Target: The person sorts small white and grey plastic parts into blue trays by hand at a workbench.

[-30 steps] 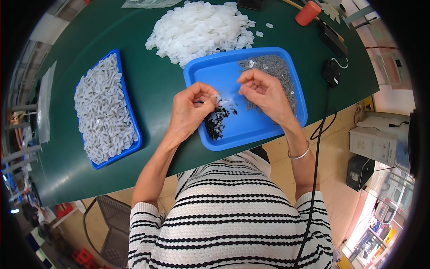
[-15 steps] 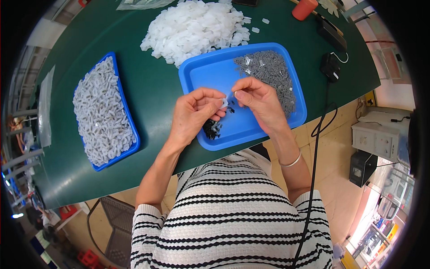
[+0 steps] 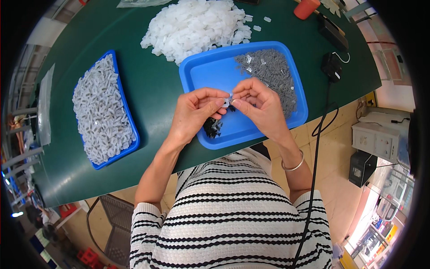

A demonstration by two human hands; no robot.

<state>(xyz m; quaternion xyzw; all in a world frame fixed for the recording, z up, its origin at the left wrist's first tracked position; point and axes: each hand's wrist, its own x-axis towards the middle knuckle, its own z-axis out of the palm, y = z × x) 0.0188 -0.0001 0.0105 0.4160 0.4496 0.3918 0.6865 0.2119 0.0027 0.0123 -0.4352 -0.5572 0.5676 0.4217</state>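
Note:
Over the blue tray (image 3: 206,80), my left hand (image 3: 190,113) pinches a small translucent white plastic piece (image 3: 225,103) between thumb and fingertips. My right hand (image 3: 263,110) is closed too, its thumb and fingertips meeting the right side of that piece. Whatever the right fingertips hold is too small and covered to make out. Small grey plastic parts (image 3: 273,71) heap up in the tray's right side. A clump of black bits (image 3: 212,128) lies beside my left hand at the tray's near left, and a few more show under the fingertips.
Beyond the tray rises a pile of white plastic pieces (image 3: 197,29) on the green table (image 3: 156,96). At left, a second blue tray (image 3: 118,80) is heaped with whitish parts (image 3: 103,112). A black adapter (image 3: 331,67) with a cable and a red cylinder (image 3: 306,9) sit at right.
My right fingertips have moved left and slightly down, from apart to touching the white piece in my left hand. The left hand has barely moved.

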